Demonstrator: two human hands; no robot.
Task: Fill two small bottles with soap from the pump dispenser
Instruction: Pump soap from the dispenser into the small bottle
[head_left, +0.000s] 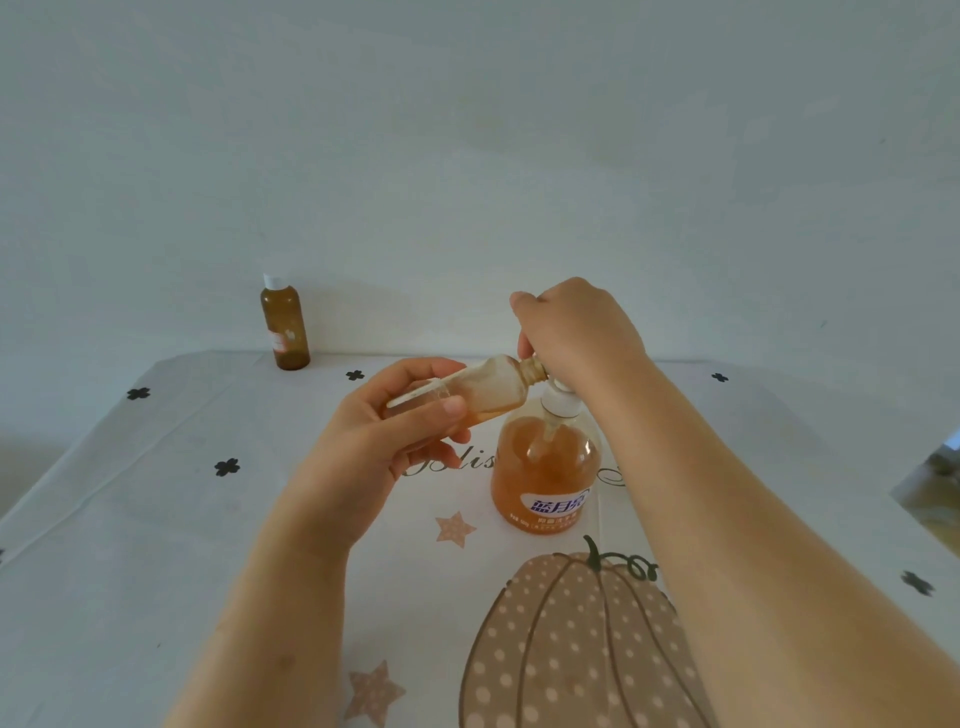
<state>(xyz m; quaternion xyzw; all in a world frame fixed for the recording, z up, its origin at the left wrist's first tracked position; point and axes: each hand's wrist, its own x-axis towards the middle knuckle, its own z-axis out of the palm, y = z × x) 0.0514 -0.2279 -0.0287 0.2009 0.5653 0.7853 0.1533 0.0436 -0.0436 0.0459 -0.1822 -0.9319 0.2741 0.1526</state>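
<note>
Small bottle (488, 387) in left hand (384, 441), right hand (576, 332) on dispenser (545, 467)

The left hand (395, 431) grips an uncapped small bottle (488, 387), tilted almost flat, with its open neck at the white spout of the pump dispenser (545, 467). The right hand (576, 332) sits on top of the pump head with its fingers curled over it. The dispenser, holding orange soap, stands on the surface (156, 519) just behind a printed pumpkin (571, 639), and a second small bottle (284, 327), brown with a white cap, stands upright far left by the wall.
</note>
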